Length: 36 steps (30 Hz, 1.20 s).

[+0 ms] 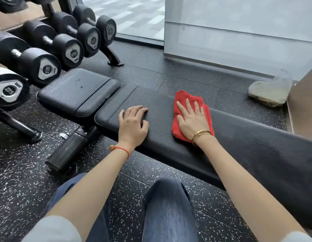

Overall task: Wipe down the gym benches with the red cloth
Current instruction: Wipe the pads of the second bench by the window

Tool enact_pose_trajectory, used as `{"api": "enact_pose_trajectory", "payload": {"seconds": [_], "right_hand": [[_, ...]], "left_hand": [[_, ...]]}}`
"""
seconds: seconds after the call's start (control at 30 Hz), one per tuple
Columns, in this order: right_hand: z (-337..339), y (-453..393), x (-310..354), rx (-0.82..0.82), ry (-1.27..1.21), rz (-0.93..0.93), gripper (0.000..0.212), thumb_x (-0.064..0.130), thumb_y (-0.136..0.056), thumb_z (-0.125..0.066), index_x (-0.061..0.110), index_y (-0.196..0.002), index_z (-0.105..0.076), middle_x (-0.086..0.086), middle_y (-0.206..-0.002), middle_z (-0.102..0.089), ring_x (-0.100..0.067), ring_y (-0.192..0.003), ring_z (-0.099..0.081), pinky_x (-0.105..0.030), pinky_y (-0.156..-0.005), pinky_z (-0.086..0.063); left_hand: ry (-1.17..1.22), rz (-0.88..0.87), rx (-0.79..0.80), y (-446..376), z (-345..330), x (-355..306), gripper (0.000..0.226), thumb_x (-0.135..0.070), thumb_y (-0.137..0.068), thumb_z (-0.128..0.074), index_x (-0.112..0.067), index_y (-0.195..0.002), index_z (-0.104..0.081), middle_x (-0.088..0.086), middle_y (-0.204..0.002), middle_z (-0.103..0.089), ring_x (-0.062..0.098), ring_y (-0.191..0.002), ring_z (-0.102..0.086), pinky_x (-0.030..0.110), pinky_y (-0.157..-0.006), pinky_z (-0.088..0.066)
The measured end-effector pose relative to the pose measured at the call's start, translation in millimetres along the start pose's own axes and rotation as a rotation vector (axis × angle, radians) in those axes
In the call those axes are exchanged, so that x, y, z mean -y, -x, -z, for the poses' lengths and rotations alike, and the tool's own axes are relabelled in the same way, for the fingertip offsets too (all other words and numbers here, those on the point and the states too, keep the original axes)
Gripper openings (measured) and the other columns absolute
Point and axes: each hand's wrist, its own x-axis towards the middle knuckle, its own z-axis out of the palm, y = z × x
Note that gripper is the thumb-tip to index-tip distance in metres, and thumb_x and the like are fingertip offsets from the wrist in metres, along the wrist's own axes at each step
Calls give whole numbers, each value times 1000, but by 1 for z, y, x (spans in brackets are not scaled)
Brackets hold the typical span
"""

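A black padded gym bench (162, 105) runs from the left middle to the right edge, with a separate seat pad (76, 91) at its left end. A folded red cloth (185, 98) lies on the long pad. My right hand (192, 119) lies flat on the cloth, fingers spread, pressing it against the pad. My left hand (132, 121) rests on the bench to the left of the cloth, fingers curled over the padding and holding nothing. A few water drops sit on the seat pad.
A rack of black dumbbells (47, 49) stands close to the bench at the upper left. A crumpled clear plastic bag (270, 89) lies on the speckled rubber floor (29, 172) by the grey wall (239, 32). My knees in blue jeans (167, 206) are below the bench.
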Motion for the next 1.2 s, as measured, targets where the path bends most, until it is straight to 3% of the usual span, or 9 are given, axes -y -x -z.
{"api": "enact_pose_trajectory", "payload": {"seconds": [0.2, 0.27, 0.43, 0.67, 0.9, 1.2], "right_hand": [[-10, -19, 51, 22, 1, 13, 56, 38, -101, -23, 35, -154, -5, -1, -164, 5, -28, -150, 7, -46, -121, 6], [-14, -24, 73, 27, -2, 38, 56, 38, -101, -23, 34, -154, -4, -1, -164, 6, -27, -150, 8, -46, -121, 7], [-27, -43, 134, 25, -10, 88, 56, 39, -101, -22, 35, -154, -5, -1, -164, 6, -27, -150, 8, -45, -121, 9], [-48, -90, 225, -11, -15, 79, 56, 43, -99, -24, 36, -154, -12, 0, -164, 0, -26, -150, 5, -46, -121, 6], [-50, -113, 245, -56, -6, -6, 55, 47, -98, -29, 39, -152, -19, 3, -164, -6, -24, -151, 0, -44, -121, 4], [-53, -104, 266, -60, -30, -78, 44, 42, -100, -31, 43, -144, -36, 7, -163, -10, -22, -151, 0, -45, -121, 4]], "left_hand": [[46, -46, 145, -6, 10, 0, 46, -24, -87, -53, -19, -133, -56, 1, -141, -52, 20, -136, -39, 48, -121, -15], [95, -100, 189, -8, 20, 14, 46, -22, -87, -57, -19, -133, -58, -1, -141, -54, 20, -136, -41, 45, -119, -21], [139, -158, 30, -13, 54, 84, 35, -13, -82, -60, -14, -117, -66, 0, -115, -67, 22, -117, -57, 42, -105, -41], [22, -181, -42, -50, 84, 203, 35, -17, -86, -56, -13, -121, -64, 5, -128, -61, 26, -123, -53, 46, -105, -40], [19, -366, 104, -93, 83, 246, 34, -20, -93, -53, -11, -125, -62, 6, -129, -61, 29, -124, -52, 47, -109, -37], [123, -364, 80, -92, 79, 253, 35, -20, -88, -48, -10, -117, -64, 6, -125, -61, 30, -120, -52, 45, -109, -35]]}}
